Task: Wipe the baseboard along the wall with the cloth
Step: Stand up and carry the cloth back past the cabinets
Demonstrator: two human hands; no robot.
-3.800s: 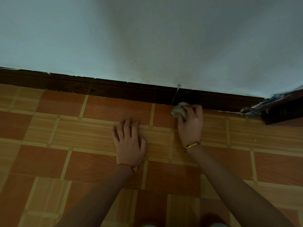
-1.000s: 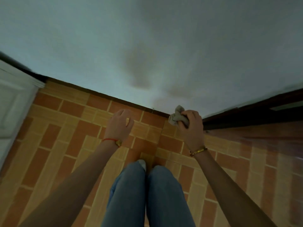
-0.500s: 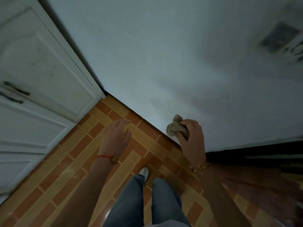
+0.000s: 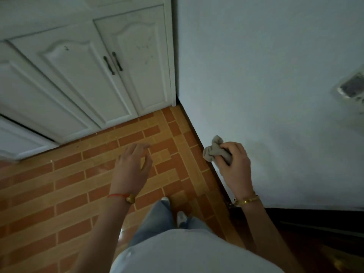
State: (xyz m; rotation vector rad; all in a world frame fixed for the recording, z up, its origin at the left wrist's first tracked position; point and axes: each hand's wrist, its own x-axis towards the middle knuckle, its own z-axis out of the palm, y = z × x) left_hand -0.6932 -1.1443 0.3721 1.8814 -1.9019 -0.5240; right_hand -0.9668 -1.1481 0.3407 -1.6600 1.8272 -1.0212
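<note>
Standing over the tiled floor [image 4: 65, 186], the person bunches the cloth [image 4: 213, 151] in the right hand [image 4: 235, 166], its grip curled round it, held up off the thin dark baseboard [image 4: 197, 134] along the right wall [image 4: 266, 85]. The left hand [image 4: 132, 168] hangs loose, fingers spread. Dim light barely shows the strip; patches nearer the cabinet [image 4: 88, 75] may get skipped.

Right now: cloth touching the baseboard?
Apart. The head view shows the cloth bunched in the raised right hand, against the white wall, with the person standing above the dark baseboard.

Crumpled soft cloth [image 4: 215, 151]; glossy wood-look floor tiles [image 4: 59, 186]; matt painted wall [image 4: 266, 75].
</note>
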